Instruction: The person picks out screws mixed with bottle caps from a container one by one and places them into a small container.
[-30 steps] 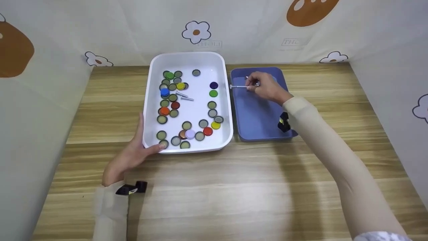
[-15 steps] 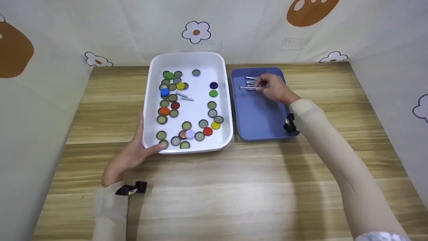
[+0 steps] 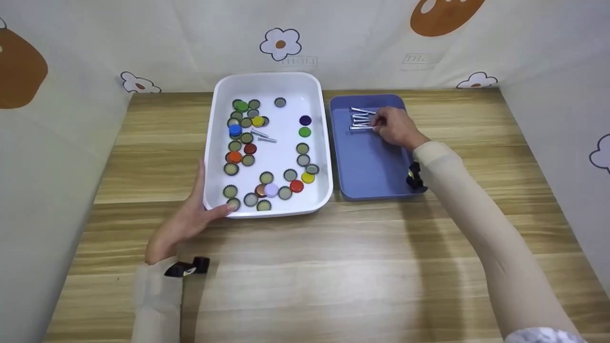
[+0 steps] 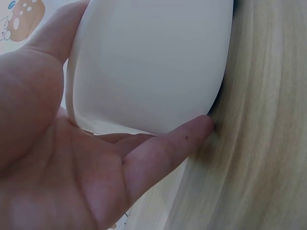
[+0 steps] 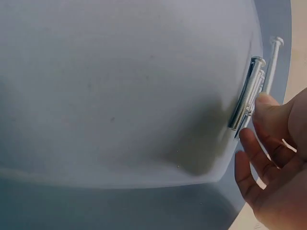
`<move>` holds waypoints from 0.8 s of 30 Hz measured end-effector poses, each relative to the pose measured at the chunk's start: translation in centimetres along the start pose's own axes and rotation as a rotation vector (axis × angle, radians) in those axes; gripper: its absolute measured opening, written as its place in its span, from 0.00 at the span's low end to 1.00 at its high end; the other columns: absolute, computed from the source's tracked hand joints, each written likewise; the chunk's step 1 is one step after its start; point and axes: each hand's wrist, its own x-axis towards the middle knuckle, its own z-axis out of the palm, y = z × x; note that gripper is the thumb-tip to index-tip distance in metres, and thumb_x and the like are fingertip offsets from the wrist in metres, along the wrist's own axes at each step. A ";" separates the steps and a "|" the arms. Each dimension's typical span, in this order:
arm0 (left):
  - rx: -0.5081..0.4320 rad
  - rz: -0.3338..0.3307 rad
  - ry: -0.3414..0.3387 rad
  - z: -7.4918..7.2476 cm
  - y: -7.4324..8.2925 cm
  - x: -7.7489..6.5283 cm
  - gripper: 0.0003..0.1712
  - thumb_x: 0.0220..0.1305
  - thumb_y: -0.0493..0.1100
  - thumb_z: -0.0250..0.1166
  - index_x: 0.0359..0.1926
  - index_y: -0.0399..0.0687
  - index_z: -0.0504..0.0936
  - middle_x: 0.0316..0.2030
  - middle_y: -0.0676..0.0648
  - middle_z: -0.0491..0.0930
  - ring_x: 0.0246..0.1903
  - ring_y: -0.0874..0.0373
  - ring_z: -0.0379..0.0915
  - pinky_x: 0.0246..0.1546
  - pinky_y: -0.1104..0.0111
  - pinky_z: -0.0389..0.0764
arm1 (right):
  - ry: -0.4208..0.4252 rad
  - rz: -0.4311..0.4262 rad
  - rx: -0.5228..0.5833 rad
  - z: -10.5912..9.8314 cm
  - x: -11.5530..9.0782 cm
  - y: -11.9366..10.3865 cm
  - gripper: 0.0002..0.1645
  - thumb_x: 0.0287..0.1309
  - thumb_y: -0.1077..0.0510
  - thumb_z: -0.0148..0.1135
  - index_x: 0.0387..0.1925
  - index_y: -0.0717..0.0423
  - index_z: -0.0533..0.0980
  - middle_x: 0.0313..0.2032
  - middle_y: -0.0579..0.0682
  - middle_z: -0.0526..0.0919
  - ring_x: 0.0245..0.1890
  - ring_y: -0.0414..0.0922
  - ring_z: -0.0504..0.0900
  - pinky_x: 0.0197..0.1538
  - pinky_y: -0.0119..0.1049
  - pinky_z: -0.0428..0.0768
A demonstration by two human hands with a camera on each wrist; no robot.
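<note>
My left hand (image 3: 193,216) holds the near left corner of a white plastic tray (image 3: 208,143). Its thumb lies over the rim and its fingers rest against the outer wall, as the left wrist view shows. Inside lie several bottle caps (image 3: 296,186), some colour side up, and two metal bolts (image 3: 259,135). In the blue tray (image 3: 374,176), my right hand (image 3: 396,127) pinches a bolt (image 3: 360,127) by the end away from its head. It sits low beside several other bolts (image 5: 245,103) lying roughly parallel. Thumb and fingers hide the pinched end.
The trays stand side by side on a wood-grain table (image 3: 305,281), almost touching. A pale patterned cloth wall (image 3: 352,43) rises behind them and on both sides. The blue tray's low rim (image 3: 381,196) lies near my right sleeve.
My right hand has moved slightly right and lowered the bolt from over the blue tray's left rim to beside the other bolts. The left hand and white tray have stayed put.
</note>
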 end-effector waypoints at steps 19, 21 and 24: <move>-0.026 0.013 0.000 0.0 0.1 -0.1 0.70 0.65 0.41 0.68 0.76 0.66 0.14 0.81 0.40 0.37 0.75 0.38 0.53 0.80 0.47 0.42 | 0.025 0.008 -0.068 0.4 0.1 0.6 0.08 0.57 0.70 0.59 0.36 0.68 0.82 0.34 0.63 0.85 0.37 0.54 0.81 0.38 0.32 0.73; -0.040 0.028 0.002 0.1 0.1 -0.1 0.70 0.65 0.39 0.68 0.76 0.63 0.15 0.81 0.39 0.39 0.74 0.39 0.55 0.80 0.48 0.43 | 0.024 0.016 -0.070 0.4 0.1 0.6 0.07 0.58 0.70 0.59 0.35 0.68 0.82 0.34 0.63 0.85 0.37 0.54 0.81 0.37 0.32 0.73; -0.038 0.030 0.002 0.1 0.0 -0.1 0.70 0.65 0.40 0.68 0.76 0.63 0.15 0.81 0.39 0.39 0.74 0.39 0.55 0.80 0.48 0.42 | 0.021 0.024 -0.073 0.5 0.0 0.7 0.06 0.58 0.69 0.61 0.35 0.68 0.82 0.34 0.63 0.85 0.36 0.54 0.81 0.36 0.30 0.73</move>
